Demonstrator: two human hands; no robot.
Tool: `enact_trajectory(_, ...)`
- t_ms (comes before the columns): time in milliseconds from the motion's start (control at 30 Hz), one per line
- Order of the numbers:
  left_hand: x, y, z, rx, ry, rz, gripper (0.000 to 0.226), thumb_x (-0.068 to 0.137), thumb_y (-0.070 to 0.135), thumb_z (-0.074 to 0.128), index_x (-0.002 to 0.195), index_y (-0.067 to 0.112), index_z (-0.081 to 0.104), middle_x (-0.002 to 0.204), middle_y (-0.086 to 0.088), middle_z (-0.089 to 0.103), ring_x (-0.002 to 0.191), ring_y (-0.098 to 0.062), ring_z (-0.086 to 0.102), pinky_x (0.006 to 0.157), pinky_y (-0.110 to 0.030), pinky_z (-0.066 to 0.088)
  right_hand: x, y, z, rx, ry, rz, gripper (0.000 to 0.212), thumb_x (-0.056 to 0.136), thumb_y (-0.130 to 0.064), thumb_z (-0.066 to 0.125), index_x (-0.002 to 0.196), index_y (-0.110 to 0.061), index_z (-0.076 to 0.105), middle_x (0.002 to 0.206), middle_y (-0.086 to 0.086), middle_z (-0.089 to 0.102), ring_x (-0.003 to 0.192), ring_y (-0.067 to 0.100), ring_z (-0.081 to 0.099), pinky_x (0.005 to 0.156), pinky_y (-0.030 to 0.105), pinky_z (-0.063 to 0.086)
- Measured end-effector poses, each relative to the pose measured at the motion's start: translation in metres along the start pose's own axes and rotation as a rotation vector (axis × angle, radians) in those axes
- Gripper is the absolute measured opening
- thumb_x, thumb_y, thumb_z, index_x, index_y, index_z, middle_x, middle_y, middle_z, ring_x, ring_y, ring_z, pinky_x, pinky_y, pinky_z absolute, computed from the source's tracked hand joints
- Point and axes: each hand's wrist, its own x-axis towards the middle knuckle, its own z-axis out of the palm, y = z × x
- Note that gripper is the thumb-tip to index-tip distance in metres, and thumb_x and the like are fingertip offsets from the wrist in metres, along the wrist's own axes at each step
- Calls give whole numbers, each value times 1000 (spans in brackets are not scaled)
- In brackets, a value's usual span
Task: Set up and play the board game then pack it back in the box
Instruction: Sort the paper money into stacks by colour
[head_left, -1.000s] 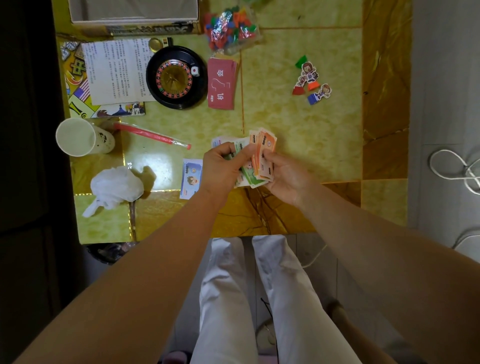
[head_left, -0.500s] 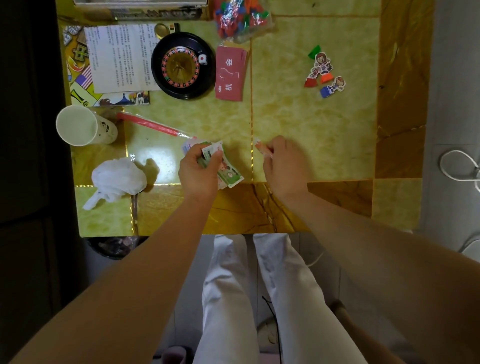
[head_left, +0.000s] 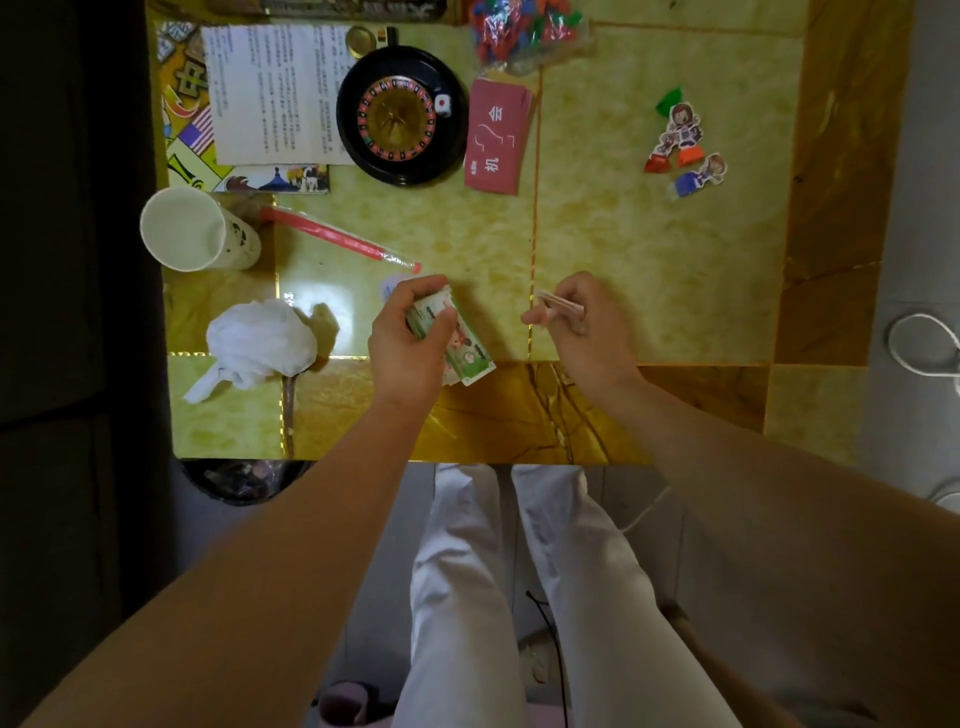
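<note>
Over the table, the hands, joined on one bundle a second ago, now stand apart. Fingers of the left hand curl round the green notes, which jut toward the near edge. Those of the right hand pinch a thin sheaf (seen edge-on) at their tips.

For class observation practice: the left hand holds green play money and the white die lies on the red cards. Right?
Not quite. The head view shows the white die on the roulette wheel, beside the red cards. The left hand does hold green play money.
</note>
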Motion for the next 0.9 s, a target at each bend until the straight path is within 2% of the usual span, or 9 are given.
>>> enact_trajectory(167, 0, 7, 4, 80, -104, 118, 35, 91, 9, 59, 120, 26, 64, 105, -3, 65, 92, -17, 66, 81, -44, 57, 5, -11, 1, 25, -11, 36, 33, 91, 11, 38, 107, -8, 61, 92, 8, 65, 84, 7, 57, 62, 4, 39)
enact_trajectory(267, -2, 10, 12, 411, -285, 367, 48, 94, 14, 54, 135, 40, 51, 97, -15, 57, 83, -24, 59, 76, -32, 52, 8, -4, 9, -12, -79, 64, 30, 93, 5, 41, 100, -13, 64, 78, 1, 60, 57, -2, 50, 51, 14, 35)
enact_trajectory(367, -3, 13, 23, 650, -420, 556, 54, 96, 11, 49, 141, 39, 42, 107, -11, 53, 88, -27, 57, 75, -32, 47, 10, -1, 14, -11, -97, 70, 26, 92, -1, 43, 98, -16, 64, 80, 15, 64, 63, 22, 55, 55, 37, 41)
enact_trajectory(467, -3, 11, 26, 701, -390, 593, 54, 96, 8, 48, 141, 37, 43, 111, -13, 52, 81, -25, 55, 68, -30, 44, 8, -2, 14, 7, -122, 119, 28, 89, -1, 41, 89, -20, 63, 76, 18, 61, 66, 26, 53, 57, 39, 40)
enact_trajectory(533, -4, 12, 24, 716, -377, 577, 52, 96, 8, 48, 140, 36, 45, 108, -13, 50, 78, -24, 52, 67, -28, 40, 7, -4, 13, 18, -168, 143, 26, 86, -9, 42, 99, -12, 64, 90, 30, 61, 76, 39, 59, 63, 50, 47)
enact_trajectory(600, -6, 15, 22, 665, -382, 502, 47, 98, 11, 49, 138, 35, 49, 104, -11, 51, 82, -27, 56, 71, -28, 44, 5, -9, 9, 8, -223, 168, 29, 79, -14, 42, 99, -6, 61, 87, 36, 54, 69, 39, 53, 60, 49, 41)
enact_trajectory(667, -7, 19, 17, 564, -320, 369, 42, 97, 11, 50, 133, 32, 55, 99, -8, 54, 82, -22, 56, 69, -21, 44, 4, -14, 6, 48, -268, 252, 33, 79, -12, 45, 110, -5, 54, 72, 29, 50, 65, 29, 47, 63, 43, 36)
enact_trajectory(733, -6, 21, 11, 479, -291, 248, 36, 94, 7, 53, 122, 27, 65, 101, -8, 64, 87, -21, 62, 77, -27, 49, 0, -18, 3, 83, -325, 315, 32, 89, -6, 43, 120, -8, 43, 63, 15, 55, 62, 26, 50, 66, 40, 38)
enact_trajectory(900, -9, 32, -5, 165, -353, -70, 27, 92, 1, 58, 113, 15, 67, 111, -13, 67, 103, -29, 65, 92, -46, 53, -5, -36, 7, -69, -404, 266, 35, 73, -22, 52, 107, -14, 46, 63, 10, 68, 65, 33, 65, 66, 51, 52)
